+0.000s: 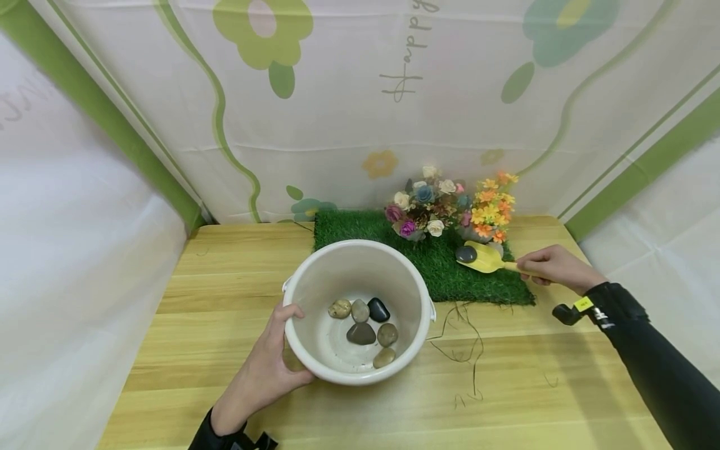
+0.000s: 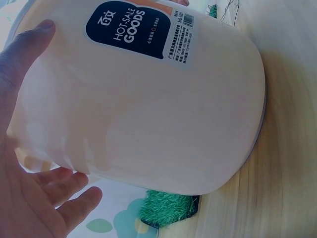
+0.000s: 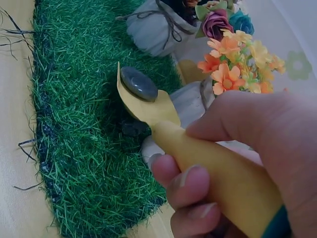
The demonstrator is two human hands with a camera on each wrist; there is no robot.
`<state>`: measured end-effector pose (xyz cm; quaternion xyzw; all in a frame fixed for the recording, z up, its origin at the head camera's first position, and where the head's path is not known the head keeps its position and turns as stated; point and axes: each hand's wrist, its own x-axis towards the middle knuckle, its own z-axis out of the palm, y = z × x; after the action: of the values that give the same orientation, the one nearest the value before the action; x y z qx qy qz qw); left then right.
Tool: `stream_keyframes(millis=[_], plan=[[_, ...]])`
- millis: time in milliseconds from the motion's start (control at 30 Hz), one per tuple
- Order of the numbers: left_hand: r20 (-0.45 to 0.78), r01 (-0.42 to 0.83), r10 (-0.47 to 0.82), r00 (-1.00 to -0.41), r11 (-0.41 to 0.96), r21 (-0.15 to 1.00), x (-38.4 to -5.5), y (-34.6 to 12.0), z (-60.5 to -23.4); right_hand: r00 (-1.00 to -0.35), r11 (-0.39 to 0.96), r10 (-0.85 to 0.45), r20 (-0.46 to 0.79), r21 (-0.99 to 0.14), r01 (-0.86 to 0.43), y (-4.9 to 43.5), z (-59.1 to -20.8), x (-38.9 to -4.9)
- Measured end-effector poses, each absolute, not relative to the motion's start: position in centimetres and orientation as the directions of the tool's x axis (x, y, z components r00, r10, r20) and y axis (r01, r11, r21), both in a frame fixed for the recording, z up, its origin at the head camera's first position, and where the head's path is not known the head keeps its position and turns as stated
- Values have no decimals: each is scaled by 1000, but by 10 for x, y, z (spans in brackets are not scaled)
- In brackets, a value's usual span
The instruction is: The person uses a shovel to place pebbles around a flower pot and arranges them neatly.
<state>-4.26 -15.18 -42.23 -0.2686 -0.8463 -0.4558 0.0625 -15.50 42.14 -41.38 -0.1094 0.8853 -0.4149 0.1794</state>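
In the head view my left hand (image 1: pixel 269 355) grips the white plastic bucket (image 1: pixel 343 269) at its left side, a finger hooked over the rim. Several stones lie on the bucket's bottom, among them a black stone (image 1: pixel 379 309) and a brown stone (image 1: pixel 361 334). My right hand (image 1: pixel 557 267) holds a yellow garden trowel (image 1: pixel 488 260) by its handle. A dark grey stone (image 3: pixel 139 83) rests on the trowel's blade, above the artificial grass mat (image 3: pixel 84 163). Beneath the blade, in the right wrist view, another dark stone (image 3: pixel 132 129) and a pale stone (image 3: pixel 150 148) show.
Two pots of artificial flowers stand on the back right of the mat: a mixed bunch with white roses (image 1: pixel 435 227) and an orange and yellow bunch (image 1: pixel 490 209). Loose dark strands (image 1: pixel 458 340) lie on the wooden table (image 1: pixel 225 294). Printed cloth (image 1: pixel 337 112) closes the back and sides.
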Motion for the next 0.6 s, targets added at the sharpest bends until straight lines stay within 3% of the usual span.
stream_keyframes(millis=[600], plan=[[356,514,401,-844,419,749,-43,-151,-422,-912,652,-335,-236,-757,-44,429,-413,-148]])
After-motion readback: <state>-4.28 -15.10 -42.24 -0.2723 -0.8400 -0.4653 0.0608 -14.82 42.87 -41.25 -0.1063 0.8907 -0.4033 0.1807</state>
